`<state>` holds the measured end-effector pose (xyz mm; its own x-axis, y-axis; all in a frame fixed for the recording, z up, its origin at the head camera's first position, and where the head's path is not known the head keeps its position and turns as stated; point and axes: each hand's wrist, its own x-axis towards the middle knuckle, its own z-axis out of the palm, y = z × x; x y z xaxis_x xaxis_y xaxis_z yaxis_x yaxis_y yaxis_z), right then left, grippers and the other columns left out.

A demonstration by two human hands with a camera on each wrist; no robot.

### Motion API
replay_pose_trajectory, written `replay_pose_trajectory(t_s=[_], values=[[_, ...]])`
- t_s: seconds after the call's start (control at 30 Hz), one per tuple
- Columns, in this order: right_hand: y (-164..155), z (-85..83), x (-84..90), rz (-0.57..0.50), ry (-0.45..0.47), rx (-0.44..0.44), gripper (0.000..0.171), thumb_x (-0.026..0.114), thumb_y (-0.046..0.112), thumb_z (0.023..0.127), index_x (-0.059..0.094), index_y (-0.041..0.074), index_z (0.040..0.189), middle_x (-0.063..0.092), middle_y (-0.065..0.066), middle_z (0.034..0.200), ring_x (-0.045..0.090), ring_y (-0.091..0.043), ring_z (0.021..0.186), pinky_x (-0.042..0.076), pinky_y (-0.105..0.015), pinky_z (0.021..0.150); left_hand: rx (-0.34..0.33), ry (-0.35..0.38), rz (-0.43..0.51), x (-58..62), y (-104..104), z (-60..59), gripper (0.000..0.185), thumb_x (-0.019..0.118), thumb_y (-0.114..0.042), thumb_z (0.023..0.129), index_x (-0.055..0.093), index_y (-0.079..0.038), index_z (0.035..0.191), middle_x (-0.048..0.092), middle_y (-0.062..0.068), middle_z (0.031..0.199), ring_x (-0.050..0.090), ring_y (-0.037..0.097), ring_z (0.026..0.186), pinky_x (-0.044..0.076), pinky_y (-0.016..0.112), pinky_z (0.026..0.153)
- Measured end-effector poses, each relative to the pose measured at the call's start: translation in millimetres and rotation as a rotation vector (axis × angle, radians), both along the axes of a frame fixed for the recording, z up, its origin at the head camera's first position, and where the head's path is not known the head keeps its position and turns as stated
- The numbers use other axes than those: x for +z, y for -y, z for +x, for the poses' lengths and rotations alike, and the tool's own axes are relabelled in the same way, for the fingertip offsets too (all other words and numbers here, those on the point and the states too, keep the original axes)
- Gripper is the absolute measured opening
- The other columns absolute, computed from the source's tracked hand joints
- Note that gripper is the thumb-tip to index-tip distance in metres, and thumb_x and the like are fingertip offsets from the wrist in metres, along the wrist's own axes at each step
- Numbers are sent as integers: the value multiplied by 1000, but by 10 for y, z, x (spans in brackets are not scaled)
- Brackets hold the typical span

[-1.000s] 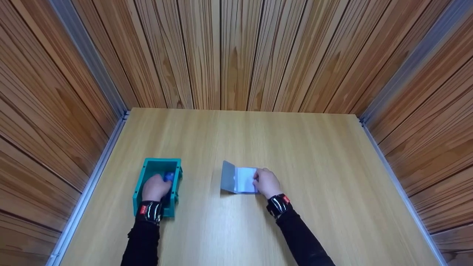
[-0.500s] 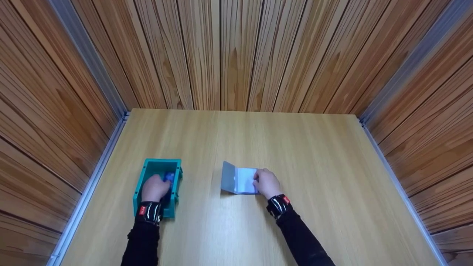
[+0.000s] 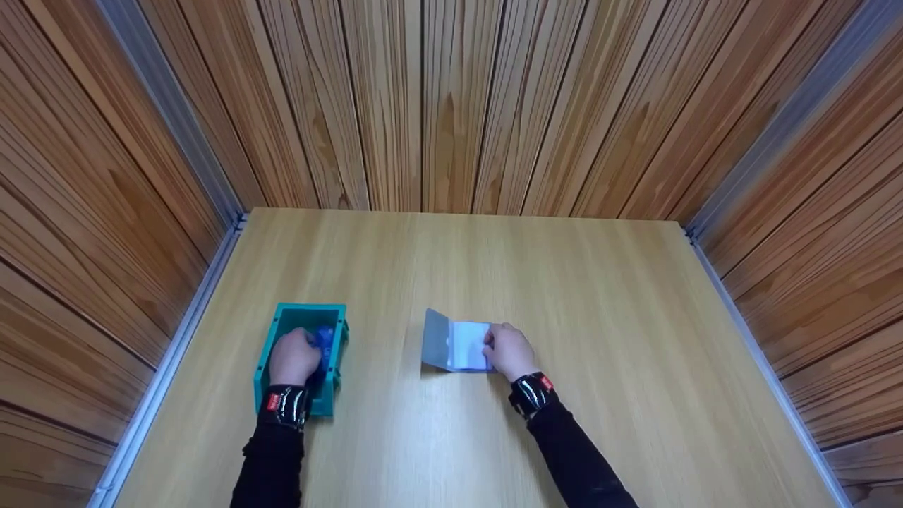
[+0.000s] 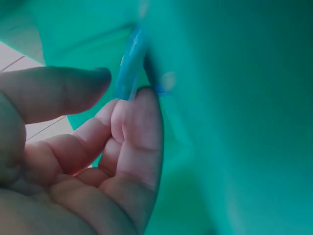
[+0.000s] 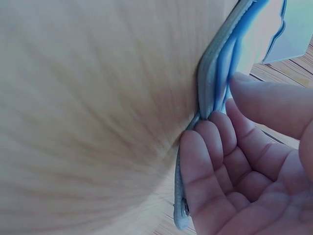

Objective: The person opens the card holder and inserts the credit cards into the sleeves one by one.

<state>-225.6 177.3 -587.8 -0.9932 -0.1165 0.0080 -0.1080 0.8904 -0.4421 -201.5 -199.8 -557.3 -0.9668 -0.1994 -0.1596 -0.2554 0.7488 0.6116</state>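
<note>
From the head view, your left hand (image 3: 295, 358) sits inside the small teal plastic bin (image 3: 279, 326) near the left edge of the light wooden table (image 3: 564, 282), with a small blue flat piece (image 3: 324, 339) showing just past your fingertips; your right hand (image 3: 509, 351) rests on the near right edge of the open grey card holder with clear sleeves (image 3: 455, 344), whose flap stands up on the far side of your fingers. In the left wrist view, your fingers (image 4: 139, 137) are curled with the thumb above them, and the thin blue piece (image 4: 128, 68) stands on edge right at their tips against the bin wall (image 4: 234, 98); whether you already pinch it or only touch it is unclear. It looks light, thin and fairly stiff, and probably slick, so take it by its edge between thumb and forefinger. In the right wrist view, your fingers (image 5: 215, 147) are loosely bent, tips pressing on the stacked edge of the holder (image 5: 212, 83), thumb lifted off it. Those layers look soft, floppy and slippery against each other, so hold them flat near the spine beside your fingertips instead of lifting by one sleeve.
</note>
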Motion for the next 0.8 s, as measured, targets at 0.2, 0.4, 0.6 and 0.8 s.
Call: replay_pose_trajectory(t_s=[0.2,0.4,0.6,0.8], values=[[0,3,2,5,9,-4,12,75,9,83,64,6,87,58,-6,85,57,-24,80,48,-41,74,-8,-21,15,-5,-3,13,27,52,3,85,60,11,109,63,28,109,58,45,104,44,55,90],[4,4,6,2,9,-2,13,75,9,83,63,6,87,57,-6,84,56,-23,78,48,-40,72,-7,-14,25,5,-13,19,30,52,4,85,60,11,113,63,27,111,58,43,103,45,55,88],[4,14,-1,-1,-18,6,13,75,7,82,63,6,85,56,-5,83,55,-23,77,47,-41,72,-8,-45,29,25,-9,34,29,51,5,85,60,11,111,63,27,108,58,43,101,45,55,87],[-5,16,0,-5,-22,2,13,75,7,82,62,7,84,56,-5,83,56,-23,78,47,-40,72,13,-55,40,63,5,43,27,51,4,86,59,10,110,63,25,105,59,40,96,46,54,84]])
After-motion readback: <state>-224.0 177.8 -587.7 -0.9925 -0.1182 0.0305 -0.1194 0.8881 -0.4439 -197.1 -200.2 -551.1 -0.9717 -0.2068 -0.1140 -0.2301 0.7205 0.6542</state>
